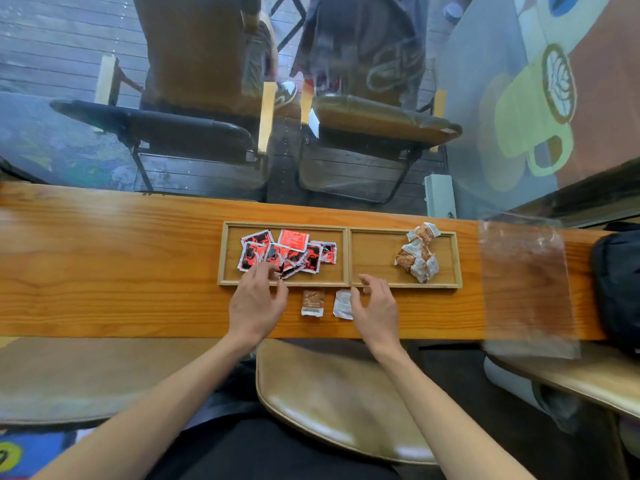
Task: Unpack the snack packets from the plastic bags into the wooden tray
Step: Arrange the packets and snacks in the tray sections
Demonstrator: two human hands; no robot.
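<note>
From the head camera, your wooden tray [348,255] sits on the desk [104,265], split into two compartments. The red-and-black packets [287,252] lie heaped in the left one, the brown-and-white packets [418,252] in the right. Your left hand [258,299] reaches over the tray's near rim, fingers loose, tips at the red heap. Your right hand [375,306] hovers released beside two loose packets [327,303] on the desk. An emptied plastic bag [526,278] lies right of the tray.
</note>
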